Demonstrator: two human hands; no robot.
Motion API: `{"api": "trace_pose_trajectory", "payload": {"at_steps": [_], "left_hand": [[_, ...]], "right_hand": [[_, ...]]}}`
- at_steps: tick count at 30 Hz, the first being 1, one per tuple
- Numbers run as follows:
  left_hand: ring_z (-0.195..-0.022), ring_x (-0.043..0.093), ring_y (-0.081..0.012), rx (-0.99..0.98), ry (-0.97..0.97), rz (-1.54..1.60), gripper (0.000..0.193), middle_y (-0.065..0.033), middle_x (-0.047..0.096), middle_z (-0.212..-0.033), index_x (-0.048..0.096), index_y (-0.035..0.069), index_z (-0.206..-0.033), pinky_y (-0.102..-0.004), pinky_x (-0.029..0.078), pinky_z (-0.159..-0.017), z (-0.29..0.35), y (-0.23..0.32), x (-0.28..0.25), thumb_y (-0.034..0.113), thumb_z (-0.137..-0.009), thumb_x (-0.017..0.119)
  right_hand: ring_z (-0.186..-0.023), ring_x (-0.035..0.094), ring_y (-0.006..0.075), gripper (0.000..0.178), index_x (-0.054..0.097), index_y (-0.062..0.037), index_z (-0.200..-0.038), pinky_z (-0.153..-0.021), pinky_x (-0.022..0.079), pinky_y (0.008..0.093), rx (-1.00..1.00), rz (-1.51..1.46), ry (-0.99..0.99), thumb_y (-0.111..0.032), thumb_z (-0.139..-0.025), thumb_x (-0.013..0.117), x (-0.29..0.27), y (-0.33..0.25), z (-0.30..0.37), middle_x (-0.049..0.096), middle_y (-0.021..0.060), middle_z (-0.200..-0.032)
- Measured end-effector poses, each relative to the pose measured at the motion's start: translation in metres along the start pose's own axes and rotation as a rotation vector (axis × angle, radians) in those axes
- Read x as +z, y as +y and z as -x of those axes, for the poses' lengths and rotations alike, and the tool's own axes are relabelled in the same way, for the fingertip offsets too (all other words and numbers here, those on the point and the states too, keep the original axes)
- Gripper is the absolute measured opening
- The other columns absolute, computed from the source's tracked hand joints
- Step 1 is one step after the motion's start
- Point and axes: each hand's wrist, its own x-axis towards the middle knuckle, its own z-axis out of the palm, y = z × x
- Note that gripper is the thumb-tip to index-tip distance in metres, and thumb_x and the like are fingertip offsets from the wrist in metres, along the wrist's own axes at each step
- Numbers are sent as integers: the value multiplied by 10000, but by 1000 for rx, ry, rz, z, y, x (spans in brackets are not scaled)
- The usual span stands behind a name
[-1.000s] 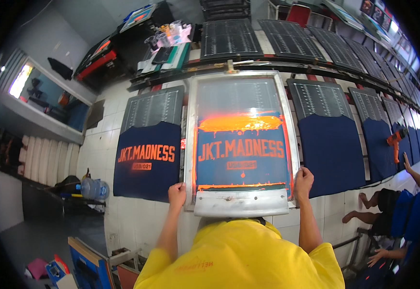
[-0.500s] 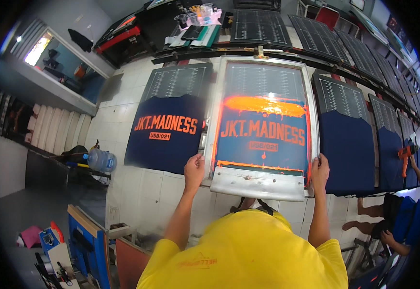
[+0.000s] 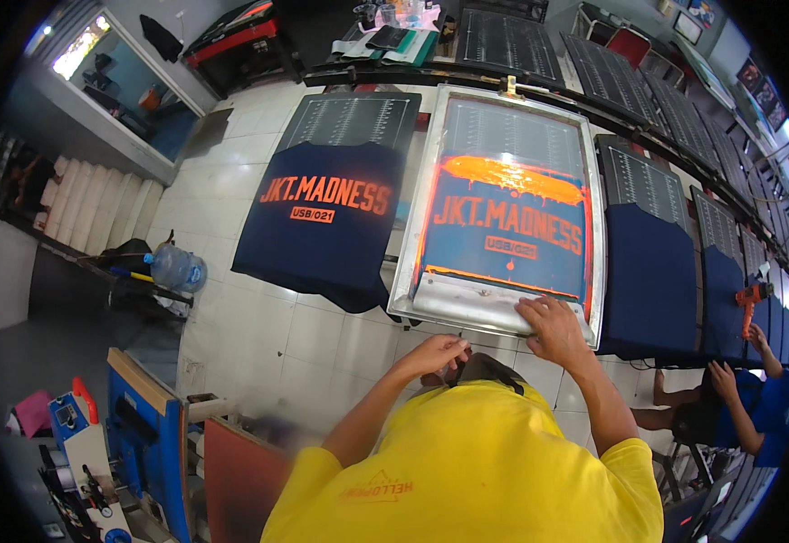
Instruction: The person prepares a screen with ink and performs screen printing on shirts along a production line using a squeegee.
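In front of me a silver-framed printing screen [image 3: 596,226] lies over a dark blue shirt. A thick band of orange ink [image 3: 512,181] crosses its mesh, above orange lettering. A wide metal squeegee [image 3: 467,297] rests along the screen's near end. My right hand [image 3: 554,329] closes over the right part of that squeegee, fingers on top. My left hand [image 3: 439,352] is off the screen, close to my waist, with its fingers curled together; whatever they may hold is hidden. To the left, a dark blue shirt [image 3: 295,249] with orange lettering lies on a black board.
More blue shirts on boards [image 3: 652,271] run off to the right. A co-worker's hand holds an orange heat-gun-like tool [image 3: 752,297] there. A dark rail [image 3: 385,77] passes behind the screen. A water bottle [image 3: 177,269] stands on the left; a red panel [image 3: 240,475] is lower left.
Both hands have let go of the screen frame's sides. My left hand has drawn back toward my waist, and my right has moved inward onto the squeegee. The whole view has shifted slightly.
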Motion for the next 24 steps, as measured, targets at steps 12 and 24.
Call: {"api": "trace_pose_trajectory", "payload": {"at_steps": [12, 24], "left_hand": [[-567, 483, -80, -110, -30, 229, 532, -23, 589, -788, 617, 35, -1087, -235, 386, -496, -69, -46, 45, 497, -1061, 355], [-562, 398, -106, 152, 218, 163, 441, 16, 459, -637, 506, 61, -768, -291, 352, -542, -69, -50, 62, 366, -1066, 392]], "right_hand": [[-867, 614, 276, 352, 624, -98, -949, -744, 510, 414, 153, -22, 216, -168, -651, 798, -4, 17, -31, 632, 60, -869], [-836, 660, 333, 209, 652, -120, -931, -740, 519, 467, 277, -17, 291, -184, -755, 742, -23, 138, -148, 670, 112, -843]]}}
